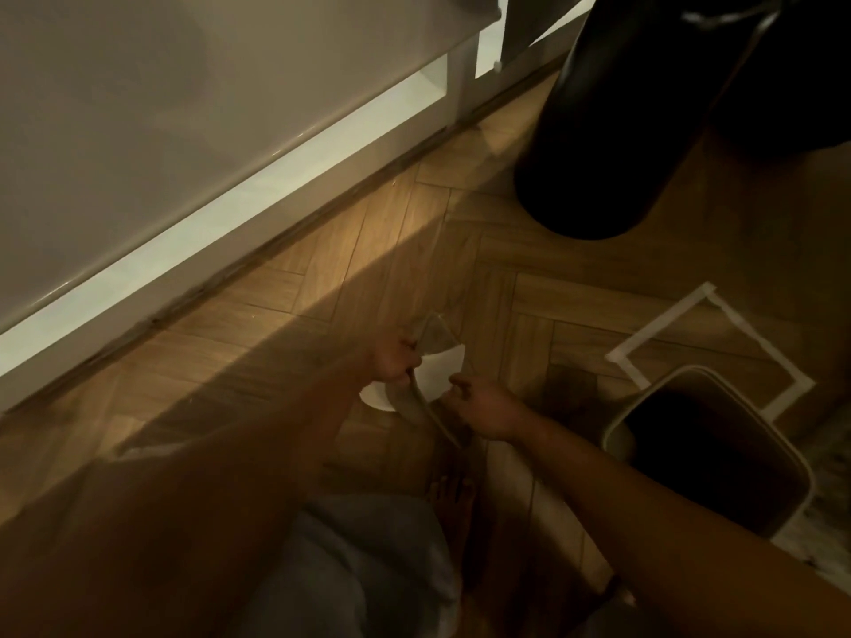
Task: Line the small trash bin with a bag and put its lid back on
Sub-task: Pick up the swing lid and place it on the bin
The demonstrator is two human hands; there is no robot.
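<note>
The small bin (619, 437), pale with a rounded rectangular rim, stands open on the floor at the right; its inside is dark and I cannot tell whether a bag is in it. Left of it, the bin's lid (437, 375) is tilted up off the floor, a white panel in a grey-beige rim. My left hand (393, 363) grips the lid's upper edge. My right hand (483, 407) has its fingers curled on the lower part of the rim. No loose bag is visible.
A tall black cylindrical bin (612, 131) stands behind on the herringbone wood floor. A white tape square (663, 322) marks the floor beside the small bin. A white cabinet (184, 108) runs along the left. My bare foot (453, 504) is below the lid.
</note>
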